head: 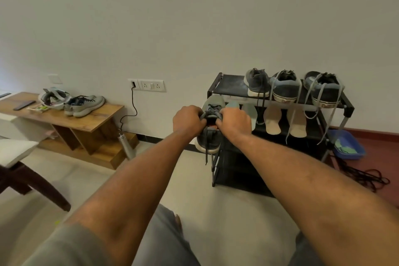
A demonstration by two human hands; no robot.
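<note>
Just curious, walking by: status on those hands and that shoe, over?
Left hand, right hand both gripping grey shoe at its laces. Shoe held in air before black rack. Nothing blocking.

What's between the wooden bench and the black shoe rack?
Head view: a steel bottle by the bench, a black cable hanging from the wall socket, otherwise bare floor.

Your grey-green sneaker with dark grey laces, black shoe rack, blue basin, wood-grain brown bench, cream insoles.
</note>
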